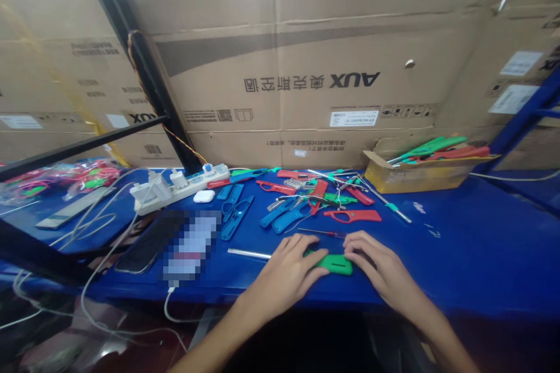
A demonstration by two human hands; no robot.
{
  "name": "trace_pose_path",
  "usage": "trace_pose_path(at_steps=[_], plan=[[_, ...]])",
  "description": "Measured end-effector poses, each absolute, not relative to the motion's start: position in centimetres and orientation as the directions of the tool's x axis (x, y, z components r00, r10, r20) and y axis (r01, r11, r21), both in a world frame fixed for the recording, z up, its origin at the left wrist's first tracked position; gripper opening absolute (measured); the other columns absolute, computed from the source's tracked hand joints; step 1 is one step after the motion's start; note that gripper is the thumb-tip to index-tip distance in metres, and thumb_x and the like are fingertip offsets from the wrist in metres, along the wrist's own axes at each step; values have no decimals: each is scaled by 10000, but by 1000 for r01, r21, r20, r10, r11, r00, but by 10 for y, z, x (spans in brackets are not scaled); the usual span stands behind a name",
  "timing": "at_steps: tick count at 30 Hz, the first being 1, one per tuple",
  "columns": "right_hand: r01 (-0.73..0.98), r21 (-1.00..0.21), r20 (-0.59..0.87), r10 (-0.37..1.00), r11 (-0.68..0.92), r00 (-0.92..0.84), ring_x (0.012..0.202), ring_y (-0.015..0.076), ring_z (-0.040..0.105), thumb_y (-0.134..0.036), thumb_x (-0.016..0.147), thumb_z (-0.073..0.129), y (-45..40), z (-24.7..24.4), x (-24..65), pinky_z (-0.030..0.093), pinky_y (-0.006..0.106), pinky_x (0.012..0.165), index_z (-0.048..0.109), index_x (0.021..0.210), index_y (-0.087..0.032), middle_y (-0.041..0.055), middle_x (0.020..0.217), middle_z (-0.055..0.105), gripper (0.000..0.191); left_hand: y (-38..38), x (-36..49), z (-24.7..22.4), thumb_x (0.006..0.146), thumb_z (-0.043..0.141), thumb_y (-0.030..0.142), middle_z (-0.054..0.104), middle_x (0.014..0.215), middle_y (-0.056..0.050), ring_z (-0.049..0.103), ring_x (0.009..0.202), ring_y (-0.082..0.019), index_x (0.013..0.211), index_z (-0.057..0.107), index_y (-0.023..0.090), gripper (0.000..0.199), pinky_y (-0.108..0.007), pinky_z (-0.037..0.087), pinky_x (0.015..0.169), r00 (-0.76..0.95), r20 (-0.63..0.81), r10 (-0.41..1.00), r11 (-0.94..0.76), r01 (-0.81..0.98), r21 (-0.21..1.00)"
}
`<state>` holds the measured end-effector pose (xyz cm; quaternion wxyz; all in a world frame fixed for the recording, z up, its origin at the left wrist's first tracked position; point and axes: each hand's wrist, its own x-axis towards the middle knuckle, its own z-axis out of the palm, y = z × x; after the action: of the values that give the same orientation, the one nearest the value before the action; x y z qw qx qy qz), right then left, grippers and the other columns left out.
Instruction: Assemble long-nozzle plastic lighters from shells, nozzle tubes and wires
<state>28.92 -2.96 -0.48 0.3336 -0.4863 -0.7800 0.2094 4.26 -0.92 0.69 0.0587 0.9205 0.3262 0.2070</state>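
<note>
A green long-nosed gas lighter (340, 264) lies along the front of the blue table, its metal tube (247, 253) pointing left. My left hand (294, 265) is closed over the middle of the lighter, hiding its trigger area. The fingers of my right hand (378, 262) are bent together against the lighter's right end; the fingertips are partly hidden. Just behind both hands lies a thin screwdriver (324, 233) with a red handle. Farther back is a loose pile of red lighter shells (354, 215), blue shells (291, 218) and metal tubes with wires (387, 203).
A cardboard box (420, 178) of green and red lighters stands at the back right. To the left are two phones (151, 243), a white earphone case (204, 196) and a power strip (184, 186) with trailing cables. Large cardboard sheets (306, 99) wall off the back.
</note>
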Motion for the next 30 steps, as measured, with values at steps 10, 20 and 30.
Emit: trace_pose_path(at_steps=[10,20,30], plan=[[631,-620,341,884,467,-319,961,148,637,-295,1066,421,-31,-6,288,471,254,874,565,955,-255,21,1054,626,187,-9,42,6,1050,504,395,589,1352,-76,545,1235,-256,1338,605,258,335,-438,480,1036,683,345,644,-764,593,254],[635,-613,353,882,470,-312,968,176,662,-317,1059,423,-33,-3,288,511,276,873,603,958,-257,43,1057,656,215,-9,42,7,1055,494,391,610,1318,-80,557,1211,-251,1358,598,253,349,-427,486,1025,690,355,631,-775,584,242],[603,-641,364,880,474,-305,978,172,656,-286,1052,434,-32,-1,288,508,269,886,604,966,-251,40,1047,656,194,-9,41,7,1054,501,381,601,1334,-67,548,1227,-244,1369,584,261,347,-426,474,1039,688,344,638,-769,584,260]])
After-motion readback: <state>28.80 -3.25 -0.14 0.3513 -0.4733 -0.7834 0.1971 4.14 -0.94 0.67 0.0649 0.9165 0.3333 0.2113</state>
